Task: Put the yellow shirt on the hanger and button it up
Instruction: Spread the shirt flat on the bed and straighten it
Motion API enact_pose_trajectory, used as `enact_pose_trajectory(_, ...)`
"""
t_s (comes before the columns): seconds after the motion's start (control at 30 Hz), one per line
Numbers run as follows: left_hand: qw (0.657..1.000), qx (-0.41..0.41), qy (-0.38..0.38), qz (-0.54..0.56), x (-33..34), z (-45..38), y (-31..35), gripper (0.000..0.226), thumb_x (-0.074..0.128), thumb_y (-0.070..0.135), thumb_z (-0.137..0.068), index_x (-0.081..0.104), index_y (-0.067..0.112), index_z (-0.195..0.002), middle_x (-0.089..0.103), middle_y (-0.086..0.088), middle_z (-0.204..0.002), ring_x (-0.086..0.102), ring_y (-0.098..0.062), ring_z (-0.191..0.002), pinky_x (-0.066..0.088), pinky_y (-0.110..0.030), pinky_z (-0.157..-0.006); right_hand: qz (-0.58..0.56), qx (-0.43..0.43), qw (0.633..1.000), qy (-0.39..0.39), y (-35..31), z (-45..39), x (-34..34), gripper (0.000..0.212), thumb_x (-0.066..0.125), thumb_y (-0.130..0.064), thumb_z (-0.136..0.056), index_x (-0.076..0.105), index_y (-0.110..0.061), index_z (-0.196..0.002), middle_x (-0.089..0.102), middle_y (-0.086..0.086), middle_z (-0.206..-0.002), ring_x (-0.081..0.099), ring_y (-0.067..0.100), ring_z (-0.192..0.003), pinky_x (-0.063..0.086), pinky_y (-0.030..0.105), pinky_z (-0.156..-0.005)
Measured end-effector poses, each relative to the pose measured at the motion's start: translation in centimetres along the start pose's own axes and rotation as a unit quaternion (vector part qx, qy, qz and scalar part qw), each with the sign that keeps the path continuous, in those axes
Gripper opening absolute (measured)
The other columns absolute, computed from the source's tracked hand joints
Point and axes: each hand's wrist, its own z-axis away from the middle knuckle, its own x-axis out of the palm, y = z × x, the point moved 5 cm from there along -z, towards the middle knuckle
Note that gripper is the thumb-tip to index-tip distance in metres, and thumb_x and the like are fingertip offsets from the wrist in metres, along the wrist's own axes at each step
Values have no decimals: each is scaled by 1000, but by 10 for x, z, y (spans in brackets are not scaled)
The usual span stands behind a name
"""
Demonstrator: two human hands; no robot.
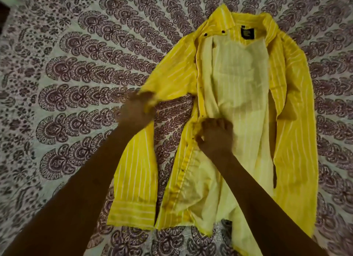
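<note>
I see the yellow shirt [294,110] lying open, front up, across the centre and right of the frame on a bedspread [66,68] printed with dark paisley fans. Its collar [225,20] points to the top of the frame, with a dark label [245,34] inside the neck and the paler lining exposed down the middle. My left hand [135,112], left of centre, is closed around a bunch of fabric at the shoulder end of the sleeve [137,171] on the left, which runs down to a striped cuff [131,210] at lower centre. My right hand [215,137], at centre, pinches the button placket [186,160] between curled fingers. Both hands are blurred. Small dark buttons dot the placket edge.
</note>
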Motion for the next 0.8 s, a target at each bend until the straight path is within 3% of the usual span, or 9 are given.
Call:
enact_pose_trajectory(0.07, 977, 17, -195, 89, 29, 26, 0, 45, 62, 30, -87, 59, 1, -121, 61, -20, -123, 56, -11, -110, 48, -23, -95, -23, 46, 999, -11, -4, 3, -4, 42, 65, -38, -76, 65, -5, -102, 63, 18, -107, 51, 38, -111, 20, 45, -98)
enact_pose_trajectory(0.1, 965, 10, -235, 116, 35, 38, 0, 41, 64, 19, -86, 57, 2, -123, 60, -17, -125, 53, 1, -107, 44, -8, -90, -40, 42, 998, 7, -9, 4, -8, 38, 61, -35, -79, 65, -4, -100, 63, 19, -106, 50, 39, -111, 20, 45, -97)
enact_pose_trajectory(0.17, 974, -27, -150, 169, 30, 50, -15, 34, 59, 11, -87, 59, 5, -121, 63, -14, -119, 59, 9, -91, 46, -8, -81, -77, 9, 996, 34, -28, 8, -18, 37, 52, -32, -78, 65, -2, -97, 63, 20, -100, 55, 40, -103, 35, 46, -90)
enact_pose_trajectory(0.27, 977, -183, 37, 104, 0, 83, -61, 43, 41, 22, -79, 65, 12, -114, 68, -13, -111, 65, -25, -92, 51, -33, -80, -240, 4, 970, -27, -63, 14, -18, 49, 41, -36, -82, 59, 0, -112, 62, 22, -108, 55, 40, -103, 44, 44, -83)
enact_pose_trajectory(0.37, 957, -290, -21, 5, -2, 134, -92, 42, 52, 30, -80, 59, 13, -117, 63, -18, -113, 59, -36, -105, 49, -44, -86, -463, 133, 866, -133, -89, 18, 6, 41, 51, -32, -92, 58, 4, -109, 61, 26, -109, 56, 39, -104, 44, 47, -89)
enact_pose_trajectory(0.47, 927, -362, -95, 31, 15, 185, -94, 68, 71, 44, -73, 44, 12, -127, 60, -15, -117, 57, -36, -109, 47, -44, -87, -606, 213, 745, -177, -107, 27, 30, 41, 64, -38, -83, 62, 1, -97, 59, 32, -99, 59, 38, -89, 48, 48, -81)
enact_pose_trajectory(0.6, 895, -403, -189, 25, 37, 222, -95, 67, 75, 39, -72, 47, 17, -129, 63, -14, -119, 59, -32, -110, 47, -40, -89, -612, 206, 720, -254, -122, 35, 28, 27, 62, -24, -87, 61, -11, -110, 62, 21, -111, 61, 31, -87, 50, 39, -66)
enact_pose_trajectory(0.7, 871, -418, -125, 225, 13, 213, -102, 48, 79, 28, -70, 64, 4, -109, 70, -7, -83, 66, -18, -77, 50, -31, -71, -701, 258, 633, -203, -124, 25, 27, 11, 57, -13, -89, 57, -15, -99, 59, 14, -105, 57, 27, -88, 47, 33, -62)
enact_pose_trajectory(0.8, 861, -393, -11, 323, -54, 197, -125, 13, 72, 20, -78, 64, 13, -87, 62, 5, -64, 58, -7, -55, 46, -16, -46, -771, 256, 555, -178, -154, 10, 25, 22, 54, -10, -90, 50, -20, -109, 57, 2, -95, 55, 18, -88, 46, 29, -63)
